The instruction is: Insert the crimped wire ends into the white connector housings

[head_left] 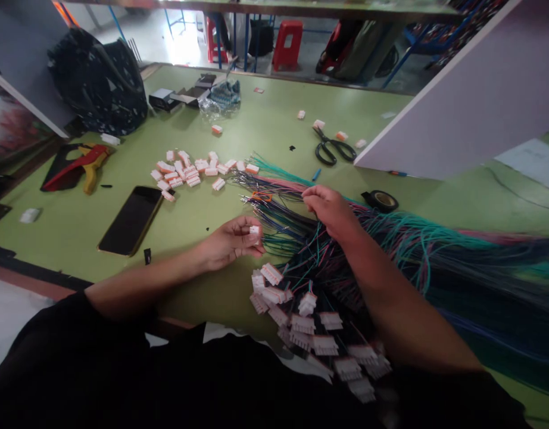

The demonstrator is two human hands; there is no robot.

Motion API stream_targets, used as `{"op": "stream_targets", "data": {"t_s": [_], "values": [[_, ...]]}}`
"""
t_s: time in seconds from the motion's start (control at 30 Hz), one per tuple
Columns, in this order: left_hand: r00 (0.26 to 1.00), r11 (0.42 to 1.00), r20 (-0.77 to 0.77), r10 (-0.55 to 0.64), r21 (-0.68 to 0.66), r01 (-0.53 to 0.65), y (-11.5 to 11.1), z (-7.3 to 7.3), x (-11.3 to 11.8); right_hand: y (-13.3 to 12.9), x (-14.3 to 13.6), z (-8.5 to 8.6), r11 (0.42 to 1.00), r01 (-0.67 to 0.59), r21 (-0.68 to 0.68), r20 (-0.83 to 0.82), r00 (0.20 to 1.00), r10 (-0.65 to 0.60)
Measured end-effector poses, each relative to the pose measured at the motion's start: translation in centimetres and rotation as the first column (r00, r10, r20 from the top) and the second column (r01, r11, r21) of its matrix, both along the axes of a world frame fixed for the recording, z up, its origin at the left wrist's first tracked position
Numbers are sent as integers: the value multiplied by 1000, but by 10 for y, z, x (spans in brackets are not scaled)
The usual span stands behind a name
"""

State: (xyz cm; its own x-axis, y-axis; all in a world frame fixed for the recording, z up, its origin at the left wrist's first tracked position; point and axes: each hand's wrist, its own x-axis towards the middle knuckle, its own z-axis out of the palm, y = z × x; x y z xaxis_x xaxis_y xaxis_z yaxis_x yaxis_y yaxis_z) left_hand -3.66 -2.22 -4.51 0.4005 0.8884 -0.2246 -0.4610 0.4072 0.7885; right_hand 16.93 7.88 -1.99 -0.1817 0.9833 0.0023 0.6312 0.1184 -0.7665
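Left hand (234, 243): you're pinching a connector (254, 230), likely light, stiff; favour its sides.
Right hand (328, 210): you're hovering over wires (408, 227); grip unclear.

I see phone (130, 220) w/ glossy, glass-like face. Next to phone, matt plastic connectors (180, 170); farther to its R, plastic-coated wires (404, 225) w/ shiny metal tips (245, 200). Beyond phone, crinkly clear plastic wrap (210, 108), matt cloth bag (93, 86).
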Motion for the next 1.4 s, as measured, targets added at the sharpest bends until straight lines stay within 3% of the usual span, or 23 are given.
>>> {"op": "stream_targets", "data": {"t_s": [0.1,0.13,0.2,0.27,0.33,0.4,0.43,0.53,0.63,0.7,0.93,1.3,1.4], "values": [[999,998,48,-12,-57,15,0,1,0,-12,-10,4,984,-179,10,-257,950,176],[998,997,60,-16,-72,21,0,1,0,-16,-13,6,967,-249,48,-242,937,253],[996,995,84,-26,-90,34,1,0,0,-20,-16,11,936,-332,118,-32,941,338],[994,995,100,-38,-88,47,1,0,0,-20,-14,17,940,-296,168,294,925,239],[993,996,106,-56,-62,62,1,0,0,-19,-8,25,951,-178,251,491,871,33],[992,997,103,-71,-28,74,1,0,0,-20,-4,34,945,-72,318,472,876,-93],[992,997,101,-73,-16,75,0,1,0,-23,-3,38,947,-61,315,410,909,-78],[993,997,102,-67,-18,69,0,1,0,-36,-8,46,948,-249,197,182,960,214],[991,997,118,-63,-35,68,1,0,0,-50,-21,45,805,-582,114,100,813,574],[990,997,124,-63,-40,68,1,-1,-1,-54,-27,39,727,-675,121,144,737,660],[992,997,116,-57,-48,63,2,-3,-2,-54,-28,27,777,-605,177,322,781,535],[992,998,104,-68,-4,69,2,-4,-2,-54,-29,27,786,-601,147,431,754,496],[994,998,98,-54,-6,55,3,-4,-1,-55,-28,25,763,-617,194,453,746,488]]}}
